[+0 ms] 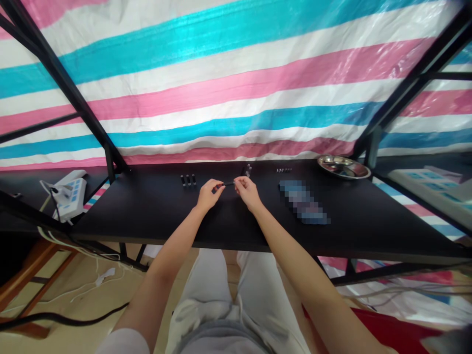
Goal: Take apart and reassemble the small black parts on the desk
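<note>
My left hand (209,193) and my right hand (247,191) meet above the middle of the black table (155,206). Both pinch the ends of a thin dark rod-like piece (227,184) held level between them. Just behind my left hand three small dark cylinders (188,180) stand in a row. Behind my right hand stands a small dark part (247,170).
A row of tiny dark pieces (283,170) lies further right, a blurred flat object (303,201) beside them, and a metal bowl (343,166) at the back right. A white power strip (70,192) rests at the left. Black frame bars (55,73) rise on both sides before a striped tarp.
</note>
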Tool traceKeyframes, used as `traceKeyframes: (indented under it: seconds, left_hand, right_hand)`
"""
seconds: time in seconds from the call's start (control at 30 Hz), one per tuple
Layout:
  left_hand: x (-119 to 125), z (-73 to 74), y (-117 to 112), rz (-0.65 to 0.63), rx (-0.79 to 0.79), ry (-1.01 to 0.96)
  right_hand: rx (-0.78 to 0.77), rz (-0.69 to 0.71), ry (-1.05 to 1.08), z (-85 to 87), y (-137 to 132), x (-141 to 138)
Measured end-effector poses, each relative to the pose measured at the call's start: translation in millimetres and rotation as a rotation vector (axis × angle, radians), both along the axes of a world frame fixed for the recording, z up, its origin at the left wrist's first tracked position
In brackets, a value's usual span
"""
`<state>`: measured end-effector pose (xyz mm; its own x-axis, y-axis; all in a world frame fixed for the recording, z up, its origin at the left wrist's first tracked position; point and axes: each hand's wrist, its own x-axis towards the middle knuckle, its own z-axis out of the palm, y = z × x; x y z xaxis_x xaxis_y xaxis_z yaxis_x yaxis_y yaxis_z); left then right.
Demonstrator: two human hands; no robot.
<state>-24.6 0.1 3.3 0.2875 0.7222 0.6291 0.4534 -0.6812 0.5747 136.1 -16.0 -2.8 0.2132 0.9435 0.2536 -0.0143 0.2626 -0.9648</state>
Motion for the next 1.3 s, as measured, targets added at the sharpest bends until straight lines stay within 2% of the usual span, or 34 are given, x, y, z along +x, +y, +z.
traceKeyframes:
  seconds: [0.3, 0.57, 0.63, 0.7, 0.83, 0.93, 1.0, 1.1, 1.3]
  left_hand:
    - [0, -3.7, 1, -0.027, 0.022, 0.001]
    - [1, -1.2, -2, -0.025, 0.059, 0.059]
    - [1, 5.9, -3, -0.032, 0.084, 0.126]
    - [1, 19.9, -2, -0.032, 0.11, 0.236]
    - [-4, 66.0, 9, -0.065, 0.094, 0.606]
    - [-12, 100.8, 27, 0.079, 0.011, 0.805]
    - [-17, 115.5, 40, 0.158, -0.035, 0.884]
    - [-21, 121.0, 54, 0.195, -0.082, 0.986]
    - [-24, 106.0, 64, 0.217, -0.118, 1.135]
  right_hand:
    - [-0.002, 0.033, -0.077, -2.6, 1, 2]
    - [-0.02, 0.061, -0.112, -7.4, 4, 3]
    - [-0.035, 0.06, -0.152, -7.6, 3, 4]
    - [-0.035, 0.049, -0.235, -7.1, 1, 4]
    - [0.002, -0.005, -0.454, -3.2, -6, 4]
    - [0.013, -0.044, -0.553, -0.4, -9, 4]
    - [0.014, -0.054, -0.591, -0.1, -10, 4]
    - [0.032, -0.053, -0.635, -1.8, -9, 5]
    - [0.062, -0.046, -0.667, -4.6, -7, 6]
